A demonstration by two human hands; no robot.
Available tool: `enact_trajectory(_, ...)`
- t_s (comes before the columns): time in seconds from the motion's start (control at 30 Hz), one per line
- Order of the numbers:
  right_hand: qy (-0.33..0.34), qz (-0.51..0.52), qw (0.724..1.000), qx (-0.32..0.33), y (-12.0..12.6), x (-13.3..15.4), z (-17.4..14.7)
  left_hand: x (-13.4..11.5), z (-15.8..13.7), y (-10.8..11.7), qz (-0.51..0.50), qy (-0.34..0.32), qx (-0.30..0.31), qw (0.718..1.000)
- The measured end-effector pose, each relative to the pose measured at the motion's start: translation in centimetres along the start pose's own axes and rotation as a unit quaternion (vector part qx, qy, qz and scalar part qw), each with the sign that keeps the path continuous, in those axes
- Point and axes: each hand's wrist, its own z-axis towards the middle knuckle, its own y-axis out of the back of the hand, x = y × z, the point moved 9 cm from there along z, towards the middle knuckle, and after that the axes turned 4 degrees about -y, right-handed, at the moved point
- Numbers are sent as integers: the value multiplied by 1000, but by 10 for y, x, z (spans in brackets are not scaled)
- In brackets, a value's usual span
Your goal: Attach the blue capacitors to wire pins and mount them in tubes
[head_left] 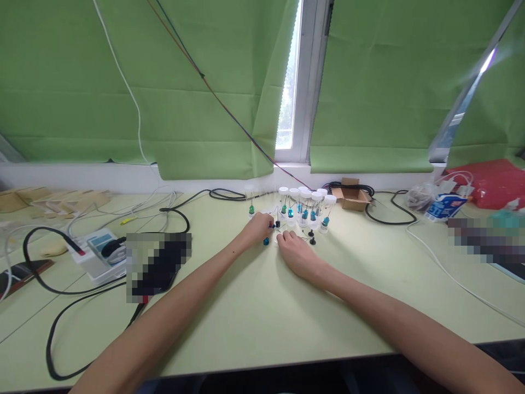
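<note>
My left hand [258, 228] is closed, its thumb and fingers pinched around a small blue piece that shows only at the fingertips. Beside it, my right hand [296, 253] rests low over the table with its fingers curled in. What those fingers hold is hidden, though something clear or whitish shows at their tips. A loose blue needle hub [266, 241] lies between the hands. Black-hubbed needles [312, 241] lie right of my right hand. Just beyond stand several clear tubes with white caps [329, 200], with blue or green hubbed needles in them. One tube with a green hub [251, 209] stands apart.
An open cardboard box [351, 197] sits behind the tubes near black cables [389, 221]. On the left are a white power strip [96, 254], looping cables and a blurred dark device [164, 268]. A blue-and-white packet [446, 207] and red bag [492, 183] lie right.
</note>
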Motion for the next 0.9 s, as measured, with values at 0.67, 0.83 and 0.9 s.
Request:
enact_trajectory(0.67, 0, -8, 1000, -4, -1, 2, 0, 5, 5, 8, 15, 33, -51, 998)
enact_trajectory(0.83, 8, -21, 1000, -9, -1, 3, 0, -2, 13, 2, 6, 50, -58, 997)
enact_trajectory(0.9, 9, -24, 1000, -13, -1, 3, 0, -3, 16, -1, -1, 54, -60, 997)
